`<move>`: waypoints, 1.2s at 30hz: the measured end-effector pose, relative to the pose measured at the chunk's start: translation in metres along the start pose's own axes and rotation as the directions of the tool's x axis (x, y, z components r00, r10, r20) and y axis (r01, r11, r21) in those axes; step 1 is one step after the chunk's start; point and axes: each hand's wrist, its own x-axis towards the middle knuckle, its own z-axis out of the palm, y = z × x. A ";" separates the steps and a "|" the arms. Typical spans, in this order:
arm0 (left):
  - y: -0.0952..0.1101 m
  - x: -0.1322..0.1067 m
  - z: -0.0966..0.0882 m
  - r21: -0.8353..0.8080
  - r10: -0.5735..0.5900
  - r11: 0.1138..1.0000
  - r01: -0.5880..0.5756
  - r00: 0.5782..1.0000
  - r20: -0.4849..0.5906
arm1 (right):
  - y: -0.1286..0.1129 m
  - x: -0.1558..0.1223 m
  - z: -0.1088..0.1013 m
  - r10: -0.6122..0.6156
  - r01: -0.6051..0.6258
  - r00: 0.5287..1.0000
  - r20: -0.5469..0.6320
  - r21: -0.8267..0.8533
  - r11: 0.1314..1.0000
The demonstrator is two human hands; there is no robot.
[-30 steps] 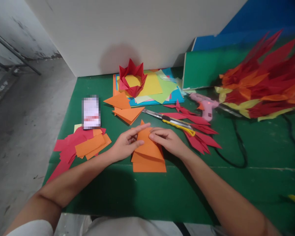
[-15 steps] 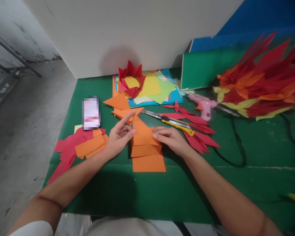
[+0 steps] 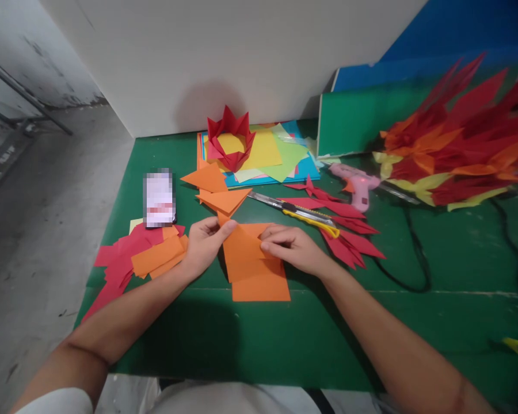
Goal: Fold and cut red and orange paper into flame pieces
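A creased sheet of orange paper (image 3: 248, 244) is held up between my two hands, its upper part unfolded. My left hand (image 3: 207, 244) is closed on its left edge, thumb on top. My right hand (image 3: 293, 247) pinches the right edge between thumb and fingers. Beneath it, another orange sheet (image 3: 261, 284) lies flat on the green table. Just beyond my hands are folded orange paper pieces (image 3: 224, 200) and a yellow-handled utility knife (image 3: 306, 214). To the left of my left hand lies a pile of red and orange paper strips (image 3: 132, 250).
A phone (image 3: 159, 198) stands at the left. Behind, a red paper ring (image 3: 230, 158) rests on coloured sheets (image 3: 263, 152). On the right are a pink glue gun (image 3: 358, 184) with a black cord, red folded pieces (image 3: 345, 233) and a large red-orange paper flame shape (image 3: 466, 144).
The pointed fold on the orange paper has been opened out. My left fingers, stretched out before, have closed on the left edge; my right hand has moved slightly left.
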 end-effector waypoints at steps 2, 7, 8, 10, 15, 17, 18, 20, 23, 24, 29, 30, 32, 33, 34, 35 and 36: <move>-0.001 0.000 -0.002 -0.065 0.030 0.997 -0.034 0.998 -0.061 | 0.001 -0.001 -0.001 0.034 -0.032 0.999 -0.036 0.052 0.998; -0.007 0.001 -0.006 -0.154 0.084 0.982 -0.114 0.978 -0.189 | 0.009 -0.003 -0.001 0.144 -0.096 0.972 -0.184 0.248 0.964; -0.008 0.001 -0.005 -0.157 0.083 0.981 -0.116 0.976 -0.203 | 0.011 -0.002 -0.001 0.175 -0.103 0.958 -0.226 0.298 0.949; -0.010 0.002 -0.004 -0.158 0.089 0.980 -0.124 0.974 -0.210 | 0.015 -0.001 0.000 0.248 -0.106 0.917 -0.311 0.408 0.907; -0.009 0.004 -0.003 -0.134 0.131 0.980 -0.149 0.982 -0.138 | 0.018 0.000 -0.006 0.352 -0.029 0.826 -0.441 0.590 0.807; -0.009 0.005 -0.002 -0.153 0.137 0.975 -0.162 0.977 -0.161 | 0.017 0.000 -0.009 0.310 0.018 0.858 -0.409 0.626 0.779; -0.009 0.005 -0.002 -0.170 0.137 0.971 -0.169 0.973 -0.186 | 0.016 0.000 -0.009 0.284 0.032 0.880 -0.381 0.643 0.765; -0.009 0.004 0.000 -0.201 0.132 0.963 -0.178 0.966 -0.223 | 0.015 0.000 -0.007 0.244 0.028 0.918 -0.314 0.663 0.748; -0.009 0.003 0.001 -0.217 0.140 0.958 -0.188 0.965 -0.220 | 0.016 0.000 0.001 0.224 -0.021 0.943 -0.246 0.629 0.777; -0.010 0.003 0.002 -0.218 0.148 0.956 -0.194 0.966 -0.210 | 0.016 0.000 0.004 0.229 -0.042 0.945 -0.234 0.605 0.795; -0.012 0.003 0.001 -0.083 0.304 0.947 -0.309 0.950 -0.067 | 0.019 -0.002 0.007 0.263 -0.055 0.892 -0.367 0.490 0.870; -0.012 0.003 0.000 -0.011 0.366 0.930 -0.366 0.930 -0.025 | 0.020 -0.002 0.006 0.248 -0.014 0.873 -0.420 0.487 0.873; -0.011 0.004 -0.002 0.162 0.478 0.862 -0.480 0.877 0.053 | 0.024 -0.001 0.003 0.210 0.087 0.825 -0.524 0.485 0.870; -0.010 0.005 -0.004 0.255 0.526 0.809 -0.530 0.846 0.088 | 0.026 -0.001 0.001 0.192 0.131 0.798 -0.571 0.477 0.869; -0.008 0.006 -0.005 0.343 0.572 0.742 -0.576 0.811 0.125 | 0.028 -0.001 0.000 0.175 0.166 0.773 -0.610 0.461 0.872; -0.007 0.006 -0.007 0.417 0.617 0.665 -0.619 0.771 0.161 | 0.030 0.000 0.000 0.155 0.193 0.749 -0.644 0.436 0.879; -0.005 0.007 -0.008 0.475 0.657 0.586 -0.656 0.728 0.195 | 0.032 -0.001 0.000 0.125 0.219 0.721 -0.681 0.395 0.892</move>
